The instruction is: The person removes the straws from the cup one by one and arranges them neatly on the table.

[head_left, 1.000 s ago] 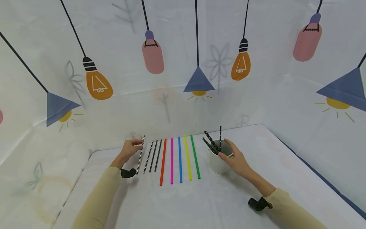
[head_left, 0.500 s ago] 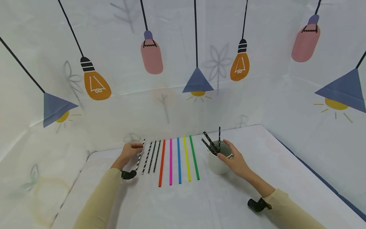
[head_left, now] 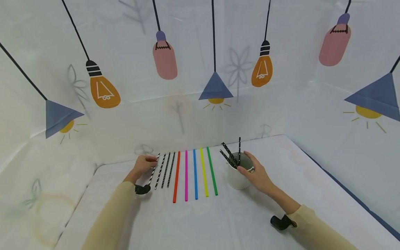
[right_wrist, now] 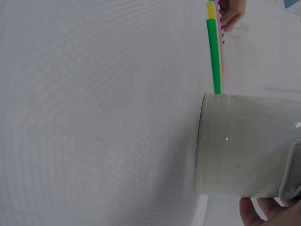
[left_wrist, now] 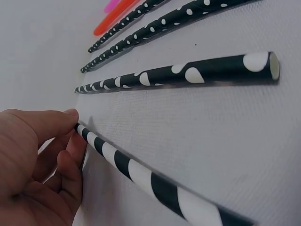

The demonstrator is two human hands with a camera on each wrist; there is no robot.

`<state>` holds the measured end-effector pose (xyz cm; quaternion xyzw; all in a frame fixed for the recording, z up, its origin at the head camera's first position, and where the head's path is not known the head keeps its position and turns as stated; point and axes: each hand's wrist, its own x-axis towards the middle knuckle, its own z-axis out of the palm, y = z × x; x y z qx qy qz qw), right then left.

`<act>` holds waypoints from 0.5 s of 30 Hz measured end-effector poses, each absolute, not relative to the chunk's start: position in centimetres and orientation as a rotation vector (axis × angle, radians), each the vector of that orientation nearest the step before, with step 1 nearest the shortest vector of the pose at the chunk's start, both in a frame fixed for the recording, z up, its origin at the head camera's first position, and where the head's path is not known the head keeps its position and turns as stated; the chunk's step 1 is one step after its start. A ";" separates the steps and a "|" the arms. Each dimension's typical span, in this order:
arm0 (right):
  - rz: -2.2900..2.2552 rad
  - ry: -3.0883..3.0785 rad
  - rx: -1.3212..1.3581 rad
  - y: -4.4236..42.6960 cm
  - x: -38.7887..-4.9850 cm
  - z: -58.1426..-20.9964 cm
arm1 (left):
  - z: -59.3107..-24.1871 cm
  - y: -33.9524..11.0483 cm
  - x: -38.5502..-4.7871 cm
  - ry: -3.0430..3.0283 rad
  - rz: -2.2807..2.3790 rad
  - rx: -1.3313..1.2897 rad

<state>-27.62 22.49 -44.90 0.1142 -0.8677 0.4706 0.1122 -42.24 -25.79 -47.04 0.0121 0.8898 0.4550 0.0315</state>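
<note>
Well left of the white bucket [head_left: 238,180] that the right hand [head_left: 258,176] grips, the left hand [head_left: 142,168] pinches the striped straw [left_wrist: 164,189] by one end — so a twist could swing it into the dotted straw [left_wrist: 164,76] on its bucket side.

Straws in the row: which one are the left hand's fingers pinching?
The striped straw, leftmost in the row; the next three are spotted straws, the other five plain coloured straws.
</note>
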 end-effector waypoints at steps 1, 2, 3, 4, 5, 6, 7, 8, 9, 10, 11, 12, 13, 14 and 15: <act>1.381 -2.546 0.335 22.5 -27.6 -44.9 | -47.0 -25.7 -42.2 2.744 1.394 0.042; 1.380 -2.544 0.334 22.5 -27.6 -44.9 | -46.9 -25.7 -42.2 2.747 1.386 0.039; 1.382 -2.543 0.333 22.5 -27.6 -44.9 | -46.9 -25.7 -42.3 2.753 1.373 0.049; 1.385 -2.541 0.332 22.5 -27.6 -44.9 | -46.9 -25.6 -42.3 2.751 1.370 0.049; 1.386 -2.541 0.331 22.5 -27.6 -44.9 | -47.0 -25.6 -42.3 2.753 1.362 0.057; 1.388 -2.540 0.329 22.5 -27.6 -44.9 | -47.0 -25.6 -42.3 2.750 1.364 0.046; 1.387 -2.540 0.329 22.5 -27.6 -44.9 | -47.1 -25.7 -42.3 2.750 1.359 0.043; 1.389 -2.541 0.328 22.5 -27.6 -44.9 | -47.1 -25.7 -42.3 2.752 1.354 0.038; 1.390 -2.541 0.328 22.4 -27.6 -44.9 | -47.1 -25.7 -42.3 2.754 1.350 0.038; 1.390 -2.540 0.328 22.4 -27.6 -45.0 | -47.2 -25.7 -42.3 2.755 1.349 0.028; 1.391 -2.539 0.329 22.4 -27.6 -45.0 | -47.2 -25.7 -42.4 2.759 1.345 0.026; 1.394 -2.538 0.329 22.4 -27.6 -45.0 | -47.2 -25.8 -42.4 2.761 1.344 0.022; 1.394 -2.536 0.330 22.4 -27.6 -45.0 | -47.2 -25.8 -42.4 2.764 1.340 0.021; 1.398 -2.535 0.331 22.4 -27.6 -45.0 | -47.2 -25.8 -42.5 2.767 1.340 0.019; 1.400 -2.534 0.331 22.4 -27.6 -45.0 | -47.2 -25.8 -42.5 2.770 1.339 0.018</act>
